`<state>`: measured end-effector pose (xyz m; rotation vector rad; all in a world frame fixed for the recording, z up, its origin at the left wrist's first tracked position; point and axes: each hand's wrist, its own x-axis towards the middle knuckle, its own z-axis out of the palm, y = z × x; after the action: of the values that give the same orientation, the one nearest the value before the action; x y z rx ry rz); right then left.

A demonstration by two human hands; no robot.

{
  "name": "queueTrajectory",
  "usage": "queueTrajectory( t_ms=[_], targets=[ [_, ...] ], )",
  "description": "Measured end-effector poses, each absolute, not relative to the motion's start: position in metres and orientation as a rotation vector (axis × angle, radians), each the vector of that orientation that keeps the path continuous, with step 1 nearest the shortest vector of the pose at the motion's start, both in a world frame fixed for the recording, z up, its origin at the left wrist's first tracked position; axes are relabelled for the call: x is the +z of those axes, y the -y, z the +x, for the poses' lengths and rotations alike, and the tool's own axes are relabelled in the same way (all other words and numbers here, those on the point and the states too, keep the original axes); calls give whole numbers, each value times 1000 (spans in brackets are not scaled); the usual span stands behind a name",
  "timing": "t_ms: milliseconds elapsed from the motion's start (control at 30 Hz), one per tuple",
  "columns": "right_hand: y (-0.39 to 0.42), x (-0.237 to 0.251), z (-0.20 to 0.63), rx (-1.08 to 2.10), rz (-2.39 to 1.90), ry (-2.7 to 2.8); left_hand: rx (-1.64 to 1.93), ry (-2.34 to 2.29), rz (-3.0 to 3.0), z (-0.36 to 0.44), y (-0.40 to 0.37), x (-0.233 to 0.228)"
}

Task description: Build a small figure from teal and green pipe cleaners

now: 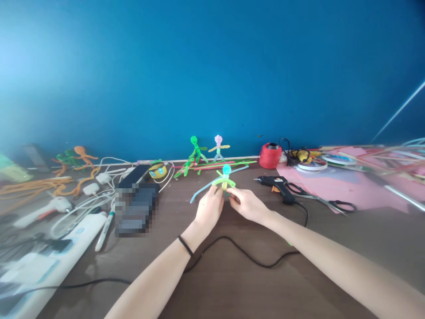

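Observation:
A small pipe-cleaner figure point(225, 177) with a blue head and yellow-green arms stands between my hands in the middle of the table. My left hand point(210, 204) pinches its lower part from the left. From the right, my right hand point(247, 203) has its fingers closed at the figure's base; the exact grip is hidden by the fingers. Light-blue pipe cleaners point(203, 191) stick out behind the figure to both sides. Beyond it, a green pipe-cleaner figure point(196, 149) and a pink-headed pipe-cleaner figure point(218, 149) lean against the blue wall.
To the right lie a black glue gun point(278, 186), scissors point(320, 199), red thread spool point(269, 156) and pink sheets point(372, 195). At left are a power strip point(76, 257), a phone-like dark object point(137, 212), a white marker point(105, 231) and orange figures point(84, 155). A black cord point(239, 247) crosses the table.

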<state>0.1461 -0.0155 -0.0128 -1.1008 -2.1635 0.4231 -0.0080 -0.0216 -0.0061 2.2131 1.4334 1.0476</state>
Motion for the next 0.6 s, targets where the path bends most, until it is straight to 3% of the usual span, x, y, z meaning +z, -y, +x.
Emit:
queueTrajectory(
  t_ms=[233,467,600],
  targets=[
    [14,-9,148,578,-1058,2046,927,-1532,2332,-9,19,-5],
    [14,-8,148,698,-1052,1971,1173,-1334,1953,-7,21,-2],
    [12,-11,149,851,-1023,1905,1132,-1183,1688,-4,19,-3]
  ],
)
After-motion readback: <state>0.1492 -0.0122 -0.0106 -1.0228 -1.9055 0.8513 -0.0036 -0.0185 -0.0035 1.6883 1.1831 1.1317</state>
